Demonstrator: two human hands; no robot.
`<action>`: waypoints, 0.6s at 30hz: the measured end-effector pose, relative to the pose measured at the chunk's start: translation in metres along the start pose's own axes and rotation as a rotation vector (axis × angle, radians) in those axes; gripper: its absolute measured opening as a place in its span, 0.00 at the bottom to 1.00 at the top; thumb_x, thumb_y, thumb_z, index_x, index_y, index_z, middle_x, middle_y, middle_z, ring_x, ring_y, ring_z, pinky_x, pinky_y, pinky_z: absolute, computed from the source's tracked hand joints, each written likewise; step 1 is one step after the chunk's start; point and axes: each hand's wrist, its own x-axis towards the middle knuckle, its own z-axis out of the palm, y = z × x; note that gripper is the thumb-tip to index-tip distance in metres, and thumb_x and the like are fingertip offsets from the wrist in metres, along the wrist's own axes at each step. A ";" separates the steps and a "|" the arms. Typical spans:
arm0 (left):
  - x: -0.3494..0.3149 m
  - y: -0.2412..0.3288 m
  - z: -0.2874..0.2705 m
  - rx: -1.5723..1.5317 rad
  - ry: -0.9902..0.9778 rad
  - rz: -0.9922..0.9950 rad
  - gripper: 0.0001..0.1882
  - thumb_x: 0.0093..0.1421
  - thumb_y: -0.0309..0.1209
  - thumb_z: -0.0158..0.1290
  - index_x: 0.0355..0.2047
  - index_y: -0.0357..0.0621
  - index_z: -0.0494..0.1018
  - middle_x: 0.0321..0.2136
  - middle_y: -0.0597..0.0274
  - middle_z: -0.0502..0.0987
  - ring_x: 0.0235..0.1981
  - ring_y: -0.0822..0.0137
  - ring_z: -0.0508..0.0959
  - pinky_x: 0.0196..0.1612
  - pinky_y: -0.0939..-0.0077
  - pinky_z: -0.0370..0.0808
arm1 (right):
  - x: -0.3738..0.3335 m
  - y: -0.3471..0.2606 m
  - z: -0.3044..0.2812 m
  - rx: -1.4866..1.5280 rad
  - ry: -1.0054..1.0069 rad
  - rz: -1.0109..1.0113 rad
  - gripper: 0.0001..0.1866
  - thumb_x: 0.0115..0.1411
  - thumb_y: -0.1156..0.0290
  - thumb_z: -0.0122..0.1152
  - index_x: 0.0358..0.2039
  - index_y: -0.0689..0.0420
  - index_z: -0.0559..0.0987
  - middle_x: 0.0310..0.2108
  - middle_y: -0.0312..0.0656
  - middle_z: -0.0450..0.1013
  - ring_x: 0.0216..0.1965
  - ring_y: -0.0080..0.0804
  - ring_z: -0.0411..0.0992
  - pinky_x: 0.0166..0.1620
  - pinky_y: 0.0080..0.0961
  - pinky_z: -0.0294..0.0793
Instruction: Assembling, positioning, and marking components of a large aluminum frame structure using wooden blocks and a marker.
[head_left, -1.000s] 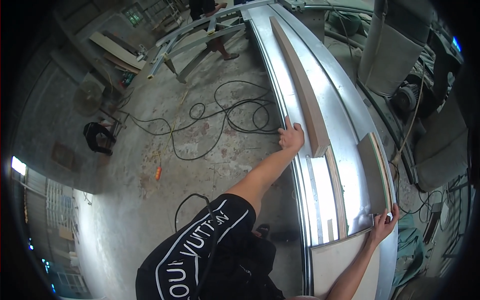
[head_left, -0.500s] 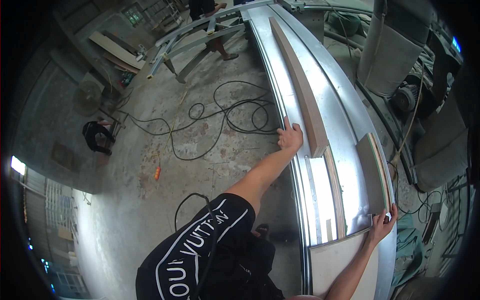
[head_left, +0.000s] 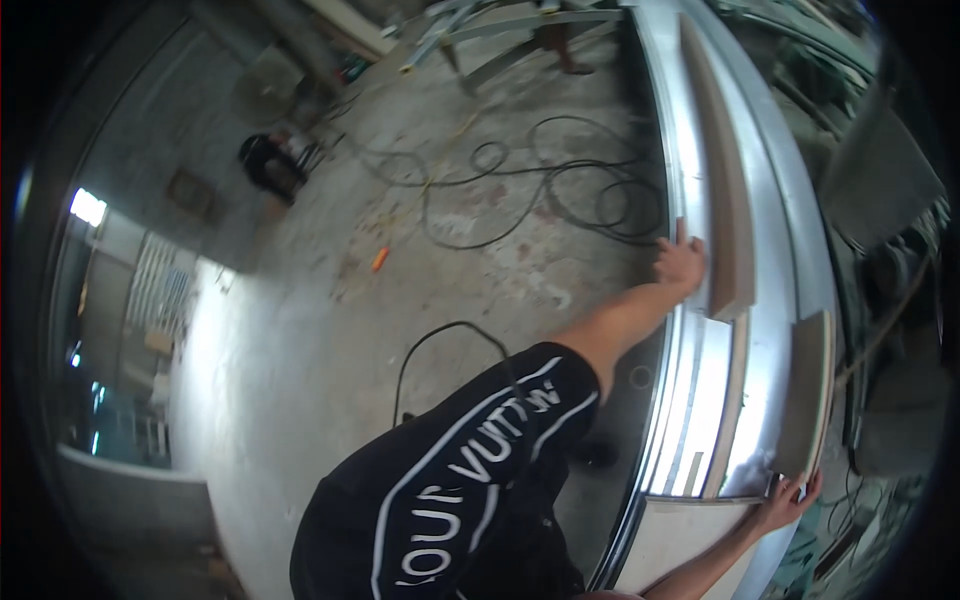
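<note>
My left hand (head_left: pixel 683 262) rests at the left edge of the long, shiny metal table (head_left: pixel 688 395), its index finger stretched forward and its other fingers apart. Just right of it lies a long, thick brown wooden beam (head_left: pixel 728 215), not in its grasp. My right hand (head_left: pixel 790 502) is closed around the near end of some thin boards (head_left: pixel 808 400) standing on edge at the table's right side. A small dark metal piece (head_left: pixel 772 483) shows beside its thumb. Under my right forearm lies a pale flat panel (head_left: pixel 690 535).
Black cable (head_left: pixel 540 175) lies in loops on the concrete floor, near an orange object (head_left: pixel 380 260). A metal frame (head_left: pixel 500 60) stands at the far end, with another person's leg (head_left: pixel 562 50) behind it. A second person (head_left: pixel 270 165) bends down at the far left.
The whole view has swung, so the table and both hands sit farther right in the picture. Both hands keep about the same places on the table and boards.
</note>
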 end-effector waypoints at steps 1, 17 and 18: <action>-0.010 0.009 -0.001 -0.023 -0.023 0.019 0.29 0.57 0.47 0.36 0.60 0.63 0.51 0.41 0.41 0.64 0.38 0.45 0.73 0.40 0.50 0.69 | 0.003 0.003 -0.008 -0.090 0.006 -0.073 0.20 0.61 0.69 0.51 0.53 0.60 0.64 0.48 0.41 0.62 0.32 0.22 0.63 0.28 0.13 0.64; -0.010 -0.001 -0.016 -0.113 -0.051 0.027 0.28 0.59 0.43 0.35 0.60 0.56 0.50 0.46 0.32 0.61 0.40 0.41 0.71 0.44 0.52 0.66 | 0.004 0.000 -0.001 -0.240 -0.015 -0.172 0.19 0.61 0.70 0.50 0.51 0.61 0.67 0.47 0.46 0.65 0.37 0.27 0.65 0.34 0.19 0.68; -0.008 -0.003 -0.015 -0.111 -0.049 0.024 0.28 0.59 0.43 0.35 0.60 0.56 0.50 0.46 0.32 0.61 0.40 0.41 0.71 0.44 0.52 0.66 | 0.003 0.000 0.001 -0.232 -0.013 -0.161 0.19 0.61 0.70 0.50 0.51 0.61 0.67 0.47 0.46 0.65 0.36 0.27 0.65 0.34 0.18 0.68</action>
